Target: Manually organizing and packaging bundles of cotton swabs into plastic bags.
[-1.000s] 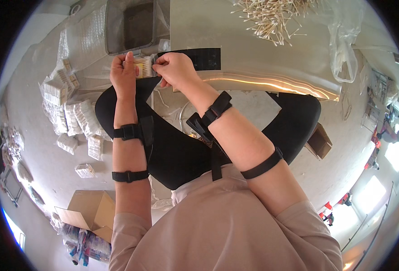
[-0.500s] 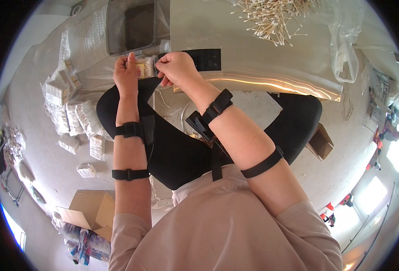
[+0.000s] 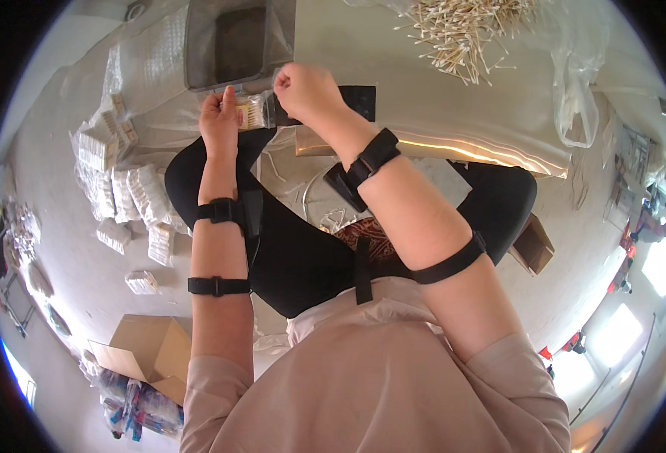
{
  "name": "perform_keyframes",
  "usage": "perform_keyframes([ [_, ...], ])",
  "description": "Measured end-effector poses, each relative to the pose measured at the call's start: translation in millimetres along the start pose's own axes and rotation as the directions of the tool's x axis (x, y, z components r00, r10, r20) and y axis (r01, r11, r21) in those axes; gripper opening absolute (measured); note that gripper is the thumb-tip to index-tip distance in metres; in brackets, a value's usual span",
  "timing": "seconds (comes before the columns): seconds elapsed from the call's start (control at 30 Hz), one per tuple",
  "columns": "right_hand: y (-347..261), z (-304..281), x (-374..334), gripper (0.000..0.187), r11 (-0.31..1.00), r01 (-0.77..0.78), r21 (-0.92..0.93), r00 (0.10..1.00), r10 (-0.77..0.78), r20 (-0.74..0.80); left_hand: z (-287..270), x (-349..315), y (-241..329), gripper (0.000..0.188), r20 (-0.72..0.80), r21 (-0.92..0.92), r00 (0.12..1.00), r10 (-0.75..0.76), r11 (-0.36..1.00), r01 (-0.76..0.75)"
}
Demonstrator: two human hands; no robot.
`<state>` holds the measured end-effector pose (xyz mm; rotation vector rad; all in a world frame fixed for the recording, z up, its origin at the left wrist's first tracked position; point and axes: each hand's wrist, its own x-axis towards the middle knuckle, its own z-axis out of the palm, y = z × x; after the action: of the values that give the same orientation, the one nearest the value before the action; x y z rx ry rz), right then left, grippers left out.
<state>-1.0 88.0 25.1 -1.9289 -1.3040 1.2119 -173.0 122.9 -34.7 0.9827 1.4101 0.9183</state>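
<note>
Beige cloth covers the wearer's torso nearest us, in a short-sleeved shirt (image 3: 393, 362), with black trousers (image 3: 295, 264) beyond it, the knees spread wide. To the left, on the floor (image 3: 106, 279), we see an open cardboard box (image 3: 140, 340) with its flaps out. Black straps (image 3: 219, 211) circle both forearms. Farther along the floor on that side, white packs (image 3: 144, 192) in clear wrapping lie in a loose heap, one apart from the others.

Above the left knee we find the left hand (image 3: 217, 124), thumb upright, fingers folded and gripping the left end of a packet of cotton swabs (image 3: 253, 113). That packet is held just off the near left corner of the table (image 3: 423, 106). Close to its other end, a little farther out, is the right hand (image 3: 308, 90), fingers curled closed; we cannot tell whether anything thin is pinched in them. A black strip (image 3: 359, 102) lies at the same corner of the table.

At the table's right edge we see a clear plastic bag (image 3: 576, 83) hanging. Beside the left edge stands a grey tub (image 3: 199, 53), and toward the table's far side lies a pile of loose swabs (image 3: 465, 34).
</note>
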Motion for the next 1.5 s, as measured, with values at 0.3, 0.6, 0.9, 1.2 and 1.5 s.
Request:
perform_keyframes([
  [0.3,-12,-11,43,0.031,0.861,0.304,-0.407,0.916,-0.147,0.374,1,-1,-3,0.030,-0.004,-0.029,0.998,-0.060,0.998,0.060],
  [0.6,-25,-13,60,0.027,0.960,0.025,-0.280,0.810,0.144,0.568,-2,0,-5,0.032,0.013,-0.034,1.000,-0.007,0.999,0.007],
  [0.9,-28,-21,60,0.029,0.940,-0.050,-0.336,0.773,0.250,0.583,-1,-3,0,0.031,0.043,-0.080,0.999,-0.001,0.997,0.005],
  [1.2,-22,-24,55,0.022,0.966,-0.162,-0.200,0.727,0.254,0.638,-1,-4,2,0.029,0.043,-0.106,0.999,0.004,0.994,0.000],
  [1.5,-20,-29,52,0.021,0.969,-0.187,-0.161,0.741,0.247,0.624,4,-10,7,0.027,0.030,-0.090,0.999,0.031,0.996,-0.028],
])
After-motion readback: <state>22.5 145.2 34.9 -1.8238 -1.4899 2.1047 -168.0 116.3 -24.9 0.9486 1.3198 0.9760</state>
